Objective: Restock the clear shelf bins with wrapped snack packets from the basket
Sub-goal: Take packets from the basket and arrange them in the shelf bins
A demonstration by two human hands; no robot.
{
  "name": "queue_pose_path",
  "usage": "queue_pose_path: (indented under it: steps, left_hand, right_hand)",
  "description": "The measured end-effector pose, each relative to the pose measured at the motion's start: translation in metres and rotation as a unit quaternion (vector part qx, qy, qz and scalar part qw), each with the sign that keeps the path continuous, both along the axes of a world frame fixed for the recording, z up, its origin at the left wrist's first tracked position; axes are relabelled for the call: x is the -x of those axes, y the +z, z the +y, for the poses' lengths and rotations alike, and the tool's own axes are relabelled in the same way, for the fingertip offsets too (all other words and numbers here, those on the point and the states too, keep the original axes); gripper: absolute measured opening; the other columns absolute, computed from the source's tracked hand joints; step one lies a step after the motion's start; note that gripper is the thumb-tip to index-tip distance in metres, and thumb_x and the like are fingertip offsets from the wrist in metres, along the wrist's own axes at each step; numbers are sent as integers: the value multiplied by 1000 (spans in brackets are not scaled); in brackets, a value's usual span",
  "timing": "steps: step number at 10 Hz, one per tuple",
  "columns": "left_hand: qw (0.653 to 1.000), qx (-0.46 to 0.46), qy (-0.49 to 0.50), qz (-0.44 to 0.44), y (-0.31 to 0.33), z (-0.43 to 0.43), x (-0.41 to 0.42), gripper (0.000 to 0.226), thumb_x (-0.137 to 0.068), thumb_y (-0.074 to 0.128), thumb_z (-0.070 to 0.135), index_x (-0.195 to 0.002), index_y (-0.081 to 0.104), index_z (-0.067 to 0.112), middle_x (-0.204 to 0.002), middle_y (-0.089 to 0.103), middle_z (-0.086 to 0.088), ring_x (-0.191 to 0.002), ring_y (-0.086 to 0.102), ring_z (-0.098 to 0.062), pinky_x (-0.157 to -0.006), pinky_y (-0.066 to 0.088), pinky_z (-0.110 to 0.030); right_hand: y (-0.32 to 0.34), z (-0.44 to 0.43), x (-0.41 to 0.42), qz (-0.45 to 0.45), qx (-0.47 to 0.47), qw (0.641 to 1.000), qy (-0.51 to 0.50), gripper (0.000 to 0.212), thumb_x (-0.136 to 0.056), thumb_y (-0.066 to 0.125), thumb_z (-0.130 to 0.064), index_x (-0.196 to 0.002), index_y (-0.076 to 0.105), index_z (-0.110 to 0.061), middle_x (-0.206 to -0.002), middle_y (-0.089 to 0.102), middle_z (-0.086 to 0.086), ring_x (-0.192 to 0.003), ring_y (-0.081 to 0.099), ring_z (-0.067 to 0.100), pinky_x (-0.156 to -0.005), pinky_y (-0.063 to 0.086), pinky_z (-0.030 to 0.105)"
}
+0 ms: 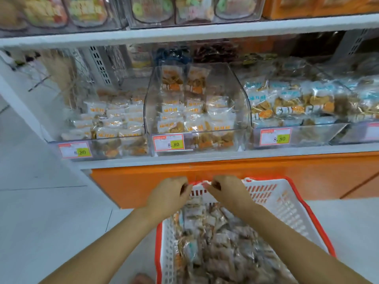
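Head view, lower centre: left hand (168,194) and right hand (226,191) curl their fingers over the far rim of the white slatted plastic basket with red trim (287,201). It is heaped with wrapped snack packets (215,242). Best to steady it below the mid-frame clear plastic shelf bins (244,111) before lifting any packets.

Two hands up front: the left hand (168,193) and the right hand (225,191). One basket (287,201), white with a red rim. On the middle shelf, three clear bins in full: left bin (106,149), middle bin (240,99), right bin (311,137). A fourth bin (356,136) is cut by the frame edge. Price tags: first tag (74,150), second tag (168,142), third tag (275,136), and a fourth tag (374,133) half out of shot. Snack packets (194,111) are heaped and blurred, beyond counting.
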State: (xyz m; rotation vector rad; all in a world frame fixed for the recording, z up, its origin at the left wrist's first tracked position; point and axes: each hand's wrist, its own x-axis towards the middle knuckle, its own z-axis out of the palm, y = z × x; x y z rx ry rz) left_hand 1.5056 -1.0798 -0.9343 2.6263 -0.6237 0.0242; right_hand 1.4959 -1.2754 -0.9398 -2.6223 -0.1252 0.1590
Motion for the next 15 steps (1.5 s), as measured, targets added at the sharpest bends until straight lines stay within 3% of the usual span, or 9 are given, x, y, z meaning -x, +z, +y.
queue_pose_path:
  steps: [1,2,5,9,10,12,13,14,15]
  left_hand:
    - [992,-20,13,121,-37,16,24,22,-97,47,20,-109,64,11,-108,62,-2,-100,59,-19,-77,40,-21]
    - [985,-44,27,166,-59,32,40,26,-98,45,17,-115,63,8,-116,61,-7,-106,57,-20,-90,43,-29]
    - [981,-45,62,177,-73,25,51,25,-95,46,13,-111,64,7,-116,61,-9,-108,57,-22,-91,43,-28]
    - [959,-45,116,254,-70,14,35,19,-94,49,18,-96,67,12,-98,68,-4,-90,64,-20,-80,51,-32]
    - [934,30,134,329,-65,-5,32,19,-95,52,16,-91,69,8,-97,70,-10,-80,64,-19,-77,52,-31]
    - [627,447,192,608,-24,-72,33,66,-92,48,56,-108,58,-7,-104,68,-24,-99,68,-32,-90,54,-39]
    - [552,570,170,584,-1,-100,29,62,-81,60,53,-110,60,-1,-91,70,-19,-79,70,-26,-68,58,-33]
    - [570,607,138,537,25,-126,25,28,-80,66,25,-106,62,15,-80,70,-13,-63,68,-20,-55,57,-27]
    - [625,588,75,508,43,-144,17,10,-87,61,15,-95,62,9,-85,72,-14,-68,70,-20,-67,60,-28]
  right_hand:
    - [-55,-2,5,205,-25,976,-62,28,-95,54,-30,-115,58,-10,-106,64,7,-86,57,18,-74,46,26]
    - [-96,4,13,303,-113,940,-108,18,-96,51,-16,-115,50,-17,-101,54,6,-94,46,19,-88,45,32]
    - [-153,39,30,231,-130,921,-287,59,-93,47,0,-148,24,-3,-151,25,17,-131,40,33,-105,41,37]
    - [-145,7,33,253,61,963,-74,19,-95,50,-6,-109,63,-5,-85,58,0,-87,60,14,-70,46,18]
    - [-111,-1,22,217,56,974,-42,15,-92,54,-4,-100,66,-7,-99,67,5,-88,64,15,-73,54,23]
    - [0,-42,21,-36,135,984,106,14,-85,59,-2,-86,60,-16,-93,65,3,-82,62,19,-70,48,25]
    - [40,-74,42,-242,181,903,305,24,-64,78,0,-81,67,-13,-80,64,2,-67,59,17,-54,46,26]
    - [60,-112,57,-282,222,829,430,17,-73,74,-1,-82,66,-12,-85,62,2,-74,58,18,-60,52,29]
    - [77,-146,57,-255,159,886,353,4,-89,60,-24,-89,60,-20,-83,59,-6,-67,54,8,-53,47,21]
